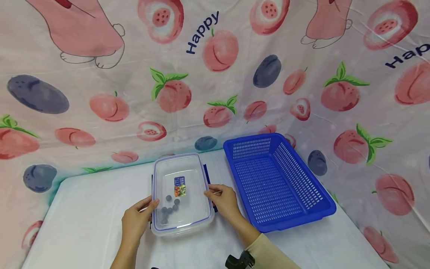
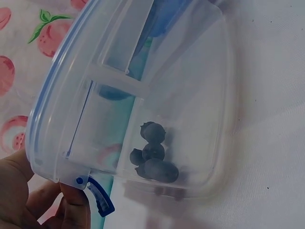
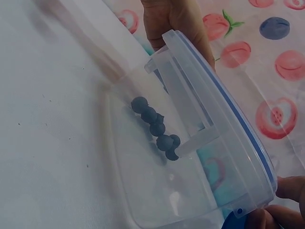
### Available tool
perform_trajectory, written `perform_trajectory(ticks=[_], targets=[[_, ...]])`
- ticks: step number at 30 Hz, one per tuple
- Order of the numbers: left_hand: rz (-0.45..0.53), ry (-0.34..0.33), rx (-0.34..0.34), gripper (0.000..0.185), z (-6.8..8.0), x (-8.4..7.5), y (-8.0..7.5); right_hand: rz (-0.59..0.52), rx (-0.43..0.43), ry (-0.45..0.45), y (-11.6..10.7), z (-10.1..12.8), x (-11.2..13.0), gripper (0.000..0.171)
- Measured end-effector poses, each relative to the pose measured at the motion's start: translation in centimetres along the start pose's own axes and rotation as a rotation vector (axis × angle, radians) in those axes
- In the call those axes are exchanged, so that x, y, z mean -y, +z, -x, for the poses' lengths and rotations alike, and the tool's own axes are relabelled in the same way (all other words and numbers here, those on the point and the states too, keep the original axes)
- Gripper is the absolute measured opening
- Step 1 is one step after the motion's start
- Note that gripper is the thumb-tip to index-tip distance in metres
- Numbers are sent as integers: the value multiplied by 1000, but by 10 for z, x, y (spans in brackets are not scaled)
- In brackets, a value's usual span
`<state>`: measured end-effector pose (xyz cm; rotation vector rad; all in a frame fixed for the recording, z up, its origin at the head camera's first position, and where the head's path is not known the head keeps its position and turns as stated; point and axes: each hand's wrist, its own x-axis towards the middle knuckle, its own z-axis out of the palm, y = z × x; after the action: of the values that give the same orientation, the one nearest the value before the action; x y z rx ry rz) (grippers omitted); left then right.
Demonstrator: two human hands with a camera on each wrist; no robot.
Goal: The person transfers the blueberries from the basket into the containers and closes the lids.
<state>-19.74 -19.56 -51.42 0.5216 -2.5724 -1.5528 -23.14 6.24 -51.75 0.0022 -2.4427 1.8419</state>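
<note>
At right of centre in the head view we see an empty blue basket (image 1: 279, 179). Left of it, low in the frame, sits the clear lidded container (image 1: 181, 192), with dark blueberries (image 1: 169, 209) inside. Our left hand (image 1: 136, 220) pinches its left clip; our right hand (image 1: 223, 201) curls at the right edge, probably on the other clip. The lid looks seated, though whether the clips are latched or released we cannot tell.

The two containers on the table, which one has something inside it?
The clear lidded box, held between both hands, has dark blueberries inside. The blue basket to its right holds nothing.
</note>
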Motion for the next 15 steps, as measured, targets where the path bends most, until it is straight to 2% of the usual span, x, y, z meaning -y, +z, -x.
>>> perform_trajectory(ticks=[6,10,15], targets=[[15,-40,35,55,-1,0,-1,-12,7,11,1,-1,0,33],[23,-33,51,58,-1,1,-2,-4,1,5,0,-1,-3,33],[24,-45,19,64,4,11,-7,26,-61,8,-2,1,-10,34]])
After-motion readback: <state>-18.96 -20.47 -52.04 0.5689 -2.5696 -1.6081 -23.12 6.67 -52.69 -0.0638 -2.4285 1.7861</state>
